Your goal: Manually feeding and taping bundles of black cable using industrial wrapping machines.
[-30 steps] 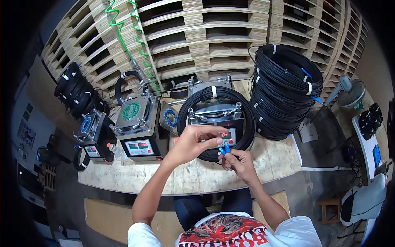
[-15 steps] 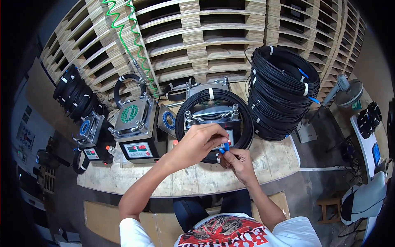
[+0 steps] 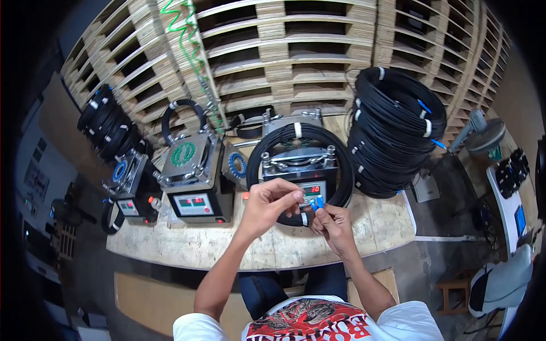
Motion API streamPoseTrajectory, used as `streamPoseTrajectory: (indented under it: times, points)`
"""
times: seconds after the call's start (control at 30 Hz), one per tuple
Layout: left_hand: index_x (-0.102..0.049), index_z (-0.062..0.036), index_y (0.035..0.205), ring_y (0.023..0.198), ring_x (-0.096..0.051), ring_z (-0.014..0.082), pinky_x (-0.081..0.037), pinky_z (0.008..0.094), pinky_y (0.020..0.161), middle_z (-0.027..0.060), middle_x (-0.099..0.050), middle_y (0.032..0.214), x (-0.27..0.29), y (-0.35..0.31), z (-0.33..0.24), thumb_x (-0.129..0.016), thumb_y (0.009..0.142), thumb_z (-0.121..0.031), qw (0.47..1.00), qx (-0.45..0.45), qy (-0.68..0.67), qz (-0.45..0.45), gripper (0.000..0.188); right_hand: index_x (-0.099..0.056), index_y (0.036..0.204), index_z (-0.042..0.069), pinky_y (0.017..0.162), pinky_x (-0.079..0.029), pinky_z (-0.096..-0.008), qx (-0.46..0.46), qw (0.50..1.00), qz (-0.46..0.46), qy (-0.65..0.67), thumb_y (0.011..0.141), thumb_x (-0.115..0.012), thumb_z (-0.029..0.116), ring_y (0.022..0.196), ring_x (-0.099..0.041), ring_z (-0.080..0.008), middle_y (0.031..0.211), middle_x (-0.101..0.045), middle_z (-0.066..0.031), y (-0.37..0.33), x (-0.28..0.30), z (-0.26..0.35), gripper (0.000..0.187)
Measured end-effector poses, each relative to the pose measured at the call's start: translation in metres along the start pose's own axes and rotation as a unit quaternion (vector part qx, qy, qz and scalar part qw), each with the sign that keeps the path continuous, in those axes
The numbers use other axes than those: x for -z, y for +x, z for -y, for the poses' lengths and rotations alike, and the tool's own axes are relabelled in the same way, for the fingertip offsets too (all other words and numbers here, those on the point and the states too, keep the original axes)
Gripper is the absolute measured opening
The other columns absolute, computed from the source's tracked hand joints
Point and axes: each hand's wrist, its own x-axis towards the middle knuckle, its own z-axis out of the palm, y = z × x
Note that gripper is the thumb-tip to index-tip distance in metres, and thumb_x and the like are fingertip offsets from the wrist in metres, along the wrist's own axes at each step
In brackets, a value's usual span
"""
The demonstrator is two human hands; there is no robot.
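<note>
My right hand (image 3: 336, 228) pinches a pair of small blue cable connectors (image 3: 319, 202), their ends pointing up between thumb and fingers. Just to their left is my left hand (image 3: 272, 207), thumb and forefinger pressed together; whatever they hold, if anything, is too small to make out. Behind both hands a coil of black cable (image 3: 344, 170), bound with white ties, leans upright against a metal-topped machine (image 3: 301, 165). The machine's red-digit display (image 3: 314, 190) shows through the ring of the coil.
To the left stand two similar machines, one with a green ring-patterned plate (image 3: 182, 154), one with a blue ring (image 3: 119, 170). A tall stack of black cable coils (image 3: 392, 148) rises at the right of the wooden table (image 3: 273, 250). Wooden pallets (image 3: 273, 68) wall the back.
My left hand has drawn back left and down from the connectors, and its forearm has swung inward. My right hand still holds the connectors. The view has shifted slightly.
</note>
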Motion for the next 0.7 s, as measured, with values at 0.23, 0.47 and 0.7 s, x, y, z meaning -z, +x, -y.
streamPoseTrajectory:
  times: [0.23, 0.47, 0.7]
  points:
    - [-0.069, 0.001, 0.099, 0.062, -0.062, 0.0091, -0.046, 0.0216, 0.052, 0.0055, -0.07, 0.079, 0.104, -0.032, 0.032, -0.066, 0.095, -0.013, 0.978, -0.061, 0.025, -0.196, 0.015, -0.061, 0.101, -0.008, 0.051, -0.031, -0.0225, 0.01, 0.998, -0.042, -0.033, 0.101, -0.057, 0.02, 0.055, -0.039, -0.0066, 0.063, -0.044, 0.001, -0.001, 0.008, -0.002, 0.029]
    - [-0.072, -0.0002, 0.089, 0.057, -0.06, 0.0067, -0.045, 0.0211, 0.049, 0.004, -0.069, 0.073, 0.342, -0.112, 0.068, -0.074, 0.087, -0.018, 0.83, -0.016, 0.169, -0.532, 0.018, -0.061, 0.098, -0.003, 0.052, -0.038, -0.0241, 0.011, 0.998, 0.005, -0.06, 0.102, -0.055, 0.023, 0.054, -0.04, -0.0082, 0.062, -0.039, 0.0023, 0.006, 0.004, -0.019, 0.027]
    - [-0.072, 0.0028, 0.079, 0.053, -0.064, 0.0124, -0.051, 0.0254, 0.046, 0.0076, -0.068, 0.066, 0.442, -0.122, 0.143, -0.078, 0.077, -0.003, 0.794, 0.093, 0.132, -0.586, 0.008, -0.061, 0.098, -0.004, 0.063, -0.044, -0.0282, 0.02, 0.996, 0.0, -0.086, 0.103, -0.055, 0.025, 0.059, -0.045, -0.0108, 0.064, -0.044, 0.0004, 0.009, -0.006, -0.018, 0.03]
